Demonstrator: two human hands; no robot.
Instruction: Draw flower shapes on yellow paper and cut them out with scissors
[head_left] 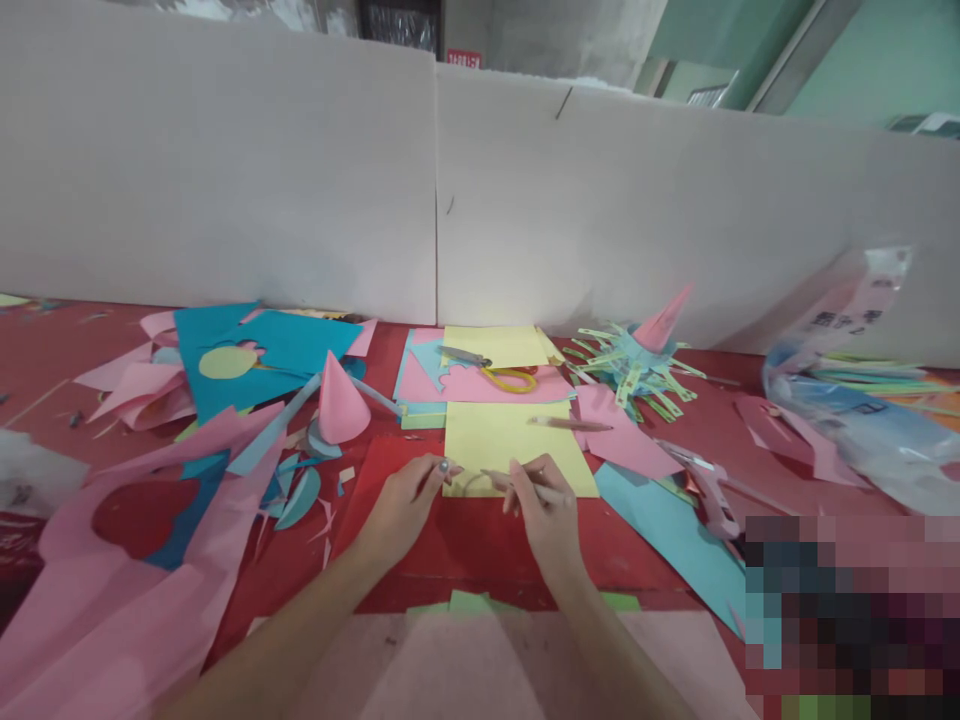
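Yellow sheet [517, 450]: lies flat between and beyond the 2 hands, its near edge over a red sheet [480, 545].
Right hand [544, 490]: closed in a writing grip on a slender pencil [553, 494], the tip pointing left, at the near part of the yellow sheet.
Left hand [409, 500]: thumb and fingers drawn close together at the sheet's left edge; whether they pinch it cannot be told.
Pen-like stick [570, 424]: lies across the right side of the yellow sheet.
Scissors [510, 378]: yellow-handled, on stacked paper beyond.
Pink paper cone [343, 405]: upright, left, among offcuts.
Spiky paper model [634, 370]: right rear, topped by 1 tilted pink cone.
Glue gun [712, 495]: right, beside a blue sheet [652, 515].
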